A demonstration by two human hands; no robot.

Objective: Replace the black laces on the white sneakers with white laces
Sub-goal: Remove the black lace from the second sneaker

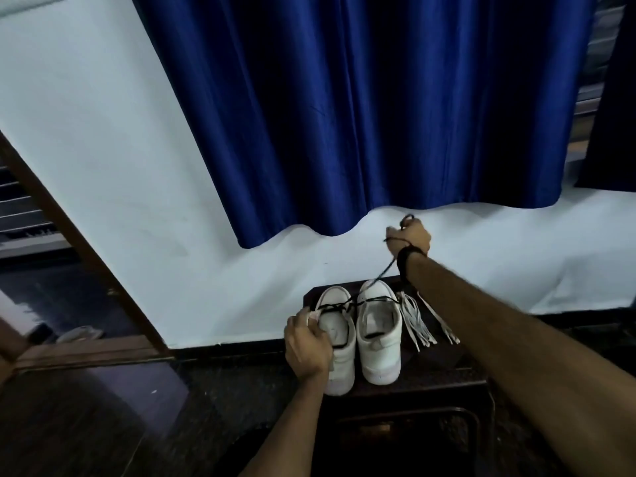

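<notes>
Right hand [409, 237] grips the taut black lace [385, 271]; left hand [308, 342] clasps the left sneaker [337, 339]. A snagged eyelet could drag the right sneaker [378, 335] off the stool [447, 376].

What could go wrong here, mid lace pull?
1. The black lace runs taut from the left sneaker across the right sneaker up to the right hand; pulling may drag or tip the unheld right sneaker.
2. The white laces lie loose under the right forearm and could get swept off the dark stool.
</notes>
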